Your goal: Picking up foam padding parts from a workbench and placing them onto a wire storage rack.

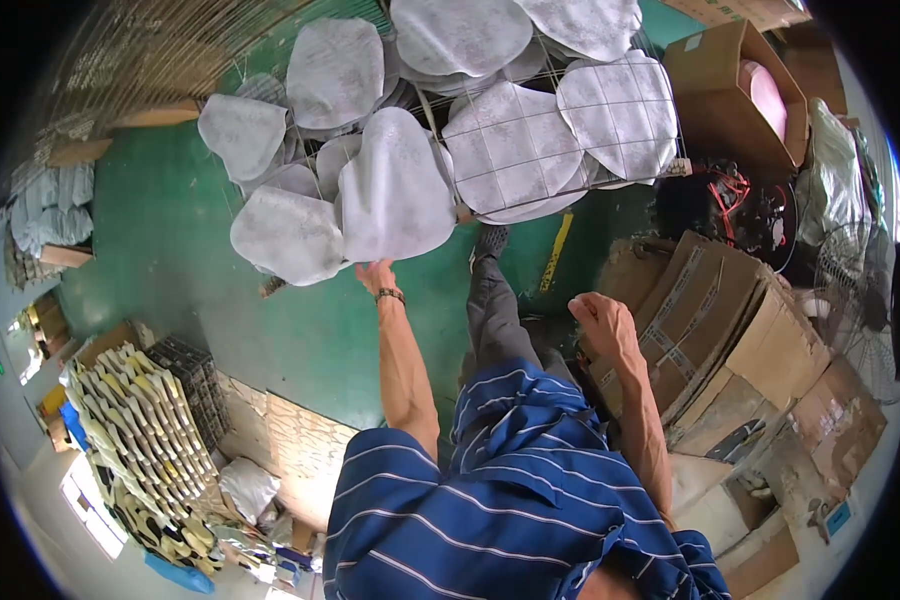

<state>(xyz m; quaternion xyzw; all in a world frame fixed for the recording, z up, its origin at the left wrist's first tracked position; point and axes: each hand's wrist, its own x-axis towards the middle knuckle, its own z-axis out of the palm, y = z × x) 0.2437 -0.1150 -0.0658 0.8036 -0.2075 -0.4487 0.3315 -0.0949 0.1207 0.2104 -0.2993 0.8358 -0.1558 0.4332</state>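
A mottled grey-white sheet piece with rounded ends lies on top of others at the near edge of a wire rack. My left hand is closed at its lower edge, with the fingertips partly hidden beneath it. Next to it on the left is a similar rounded piece; more overlap in piles across the rack, some under the wire grid. My right hand is held apart from the rack, above the stacked cardboard on the right. Its fingers are curled in, and no object shows in them.
Flattened cardboard boxes are stacked at my right, near a fan cage. An open carton holds something pink at the far right. Stacked pale pieces stand at the left by a black crate. The floor is green.
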